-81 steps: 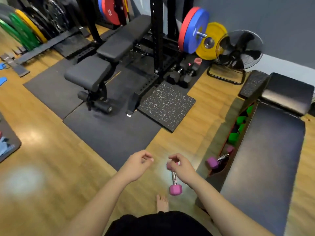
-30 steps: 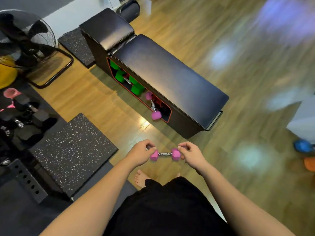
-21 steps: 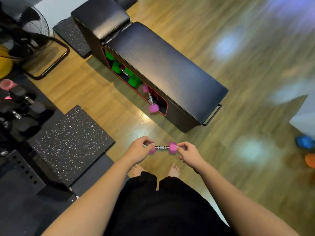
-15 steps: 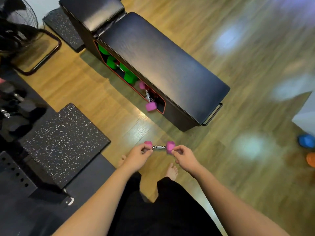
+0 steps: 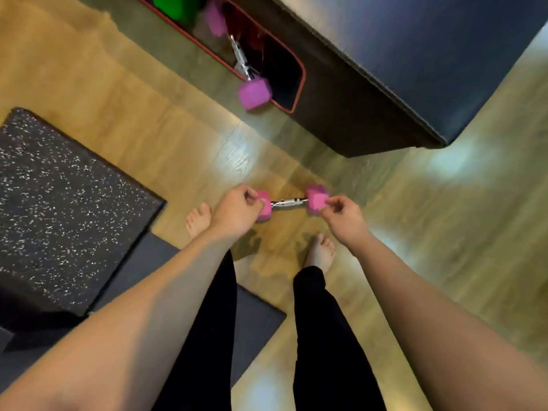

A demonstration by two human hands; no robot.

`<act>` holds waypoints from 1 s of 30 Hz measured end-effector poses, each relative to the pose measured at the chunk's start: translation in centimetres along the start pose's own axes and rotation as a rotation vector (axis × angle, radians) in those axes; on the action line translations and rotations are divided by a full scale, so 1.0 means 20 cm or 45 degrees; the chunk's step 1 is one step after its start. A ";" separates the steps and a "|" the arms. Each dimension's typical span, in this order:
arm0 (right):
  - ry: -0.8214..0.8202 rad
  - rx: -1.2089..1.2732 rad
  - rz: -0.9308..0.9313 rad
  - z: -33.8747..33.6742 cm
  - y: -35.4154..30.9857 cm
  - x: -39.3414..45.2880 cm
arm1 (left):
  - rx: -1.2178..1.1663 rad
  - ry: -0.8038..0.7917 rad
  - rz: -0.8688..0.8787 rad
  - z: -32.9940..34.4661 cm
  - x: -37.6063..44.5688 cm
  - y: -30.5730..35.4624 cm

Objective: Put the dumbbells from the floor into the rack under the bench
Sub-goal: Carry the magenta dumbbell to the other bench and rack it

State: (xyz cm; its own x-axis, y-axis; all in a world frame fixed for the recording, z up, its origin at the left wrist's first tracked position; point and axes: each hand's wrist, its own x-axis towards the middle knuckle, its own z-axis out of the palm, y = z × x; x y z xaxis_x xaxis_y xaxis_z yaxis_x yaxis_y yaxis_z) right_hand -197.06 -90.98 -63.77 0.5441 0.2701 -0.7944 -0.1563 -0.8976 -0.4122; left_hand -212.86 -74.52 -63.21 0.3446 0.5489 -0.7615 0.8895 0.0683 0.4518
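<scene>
I hold a small pink dumbbell point(image 5: 289, 202) level in front of me above the wood floor. My left hand point(image 5: 235, 209) grips its left head and my right hand point(image 5: 341, 216) pinches its right head, with the steel handle bare between them. Ahead stands the black bench point(image 5: 415, 54) with a red-edged rack opening point(image 5: 284, 69) in its side. Another pink dumbbell point(image 5: 246, 72) sits in the rack with one head sticking out over the edge. A green dumbbell point(image 5: 175, 5) lies further left in the rack, cut off by the top of the view.
A speckled black rubber mat point(image 5: 59, 209) lies on the floor to my left, over a plain dark mat point(image 5: 252, 315) under my legs. My bare feet point(image 5: 320, 253) stand on the wood floor just short of the bench.
I have come closer to the bench and tipped my head down, so the rack opening now fills the top of the view. Both hands still hold the pink dumbbell.
</scene>
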 end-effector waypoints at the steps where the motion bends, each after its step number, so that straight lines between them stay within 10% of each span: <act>1: 0.000 -0.016 0.024 0.04 0.05 0.09 | 0.030 -0.045 -0.008 0.06 0.08 -0.04; 15: 0.074 -0.429 0.216 0.43 0.55 1.02 | -0.081 -0.044 -0.305 0.74 0.81 -0.58; 30: 0.153 -0.535 0.183 0.55 0.55 1.12 | 0.113 -0.229 -0.204 0.78 1.01 -0.64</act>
State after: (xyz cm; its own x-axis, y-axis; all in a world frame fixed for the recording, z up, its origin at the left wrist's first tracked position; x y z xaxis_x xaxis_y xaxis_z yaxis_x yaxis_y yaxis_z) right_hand -195.69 -90.92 -90.97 0.6368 0.1125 -0.7628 0.0970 -0.9931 -0.0654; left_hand -212.68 -77.37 -91.62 0.2380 0.3791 -0.8942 0.9572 0.0644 0.2821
